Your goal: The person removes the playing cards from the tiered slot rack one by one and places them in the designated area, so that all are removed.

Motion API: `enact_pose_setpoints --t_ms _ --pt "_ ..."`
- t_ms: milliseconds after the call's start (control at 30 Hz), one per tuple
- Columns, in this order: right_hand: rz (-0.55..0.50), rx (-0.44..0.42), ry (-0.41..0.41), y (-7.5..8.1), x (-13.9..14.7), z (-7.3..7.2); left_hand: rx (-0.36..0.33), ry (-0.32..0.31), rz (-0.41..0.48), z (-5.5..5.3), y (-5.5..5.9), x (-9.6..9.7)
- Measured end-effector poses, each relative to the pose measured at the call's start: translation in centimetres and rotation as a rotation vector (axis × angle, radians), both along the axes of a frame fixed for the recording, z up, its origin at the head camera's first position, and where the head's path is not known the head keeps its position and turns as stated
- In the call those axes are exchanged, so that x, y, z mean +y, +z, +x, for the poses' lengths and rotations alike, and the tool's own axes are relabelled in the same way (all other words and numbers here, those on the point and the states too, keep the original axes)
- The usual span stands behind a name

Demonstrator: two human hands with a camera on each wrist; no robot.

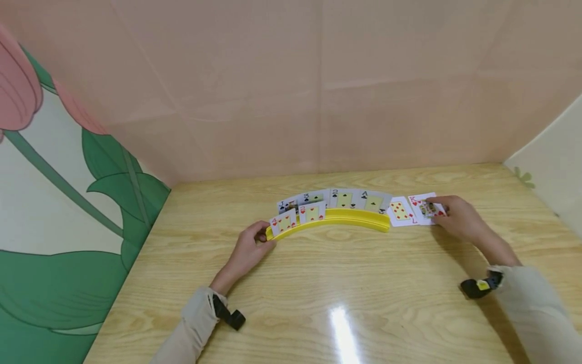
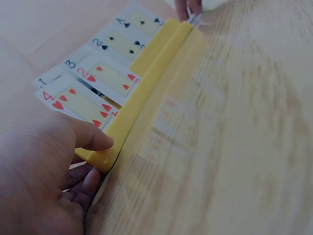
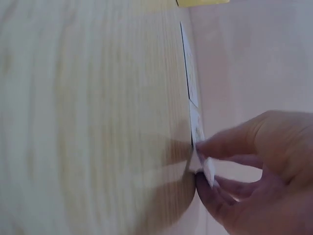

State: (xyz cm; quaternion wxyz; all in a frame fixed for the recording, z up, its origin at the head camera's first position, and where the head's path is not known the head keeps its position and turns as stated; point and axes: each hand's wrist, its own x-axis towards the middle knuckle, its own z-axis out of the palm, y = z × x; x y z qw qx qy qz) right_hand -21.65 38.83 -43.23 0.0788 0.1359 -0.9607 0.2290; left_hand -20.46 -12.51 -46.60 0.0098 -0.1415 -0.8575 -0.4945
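Observation:
A curved yellow playing-card holder stands on the table with several cards upright in it. My left hand grips its left end, thumb on the near side, as the left wrist view shows. Near that end are a four of hearts and a two of hearts in the front row. Black-suit cards fill the back row, among them a two and an ace. To the right, my right hand pinches the edge of a red face card, bending it up slightly. A diamonds card lies flat beside it.
The wooden table meets a pinkish covered wall at the back. A panel with painted leaves borders the left side, a pale wall the right. Both wrists carry black straps with small cameras.

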Motion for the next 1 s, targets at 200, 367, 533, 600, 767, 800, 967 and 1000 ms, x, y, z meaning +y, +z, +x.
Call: enact_pose_setpoints --t_ms 200,367,533,600,767,800,967,1000 --pt "0.035 0.125 0.042 -0.85 0.25 0.09 0.005 -0.009 0.015 0.24 0.0 0.04" --pt "0.035 0.104 0.043 -0.94 0.25 0.02 0.017 -0.013 0.016 0.21 -0.12 -0.05" --pt "0.024 0.078 0.032 -0.63 0.15 0.01 0.012 -0.009 0.008 0.12 0.05 -0.02" --pt "0.02 0.075 0.029 -0.57 0.08 0.02 0.009 -0.009 0.007 0.12 0.07 -0.03" --pt "0.03 0.087 0.029 -0.48 -0.22 0.1 0.01 -0.007 0.003 0.09 -0.02 -0.06" --pt "0.032 0.09 0.03 -0.47 -0.29 0.11 0.012 -0.006 0.003 0.09 -0.05 -0.06" --pt "0.032 0.096 0.031 -0.23 -0.65 0.24 0.007 0.0 0.008 0.05 -0.1 -0.02" --pt "0.035 0.097 0.03 -0.18 -0.68 0.27 0.005 -0.001 0.009 0.08 -0.05 0.01"
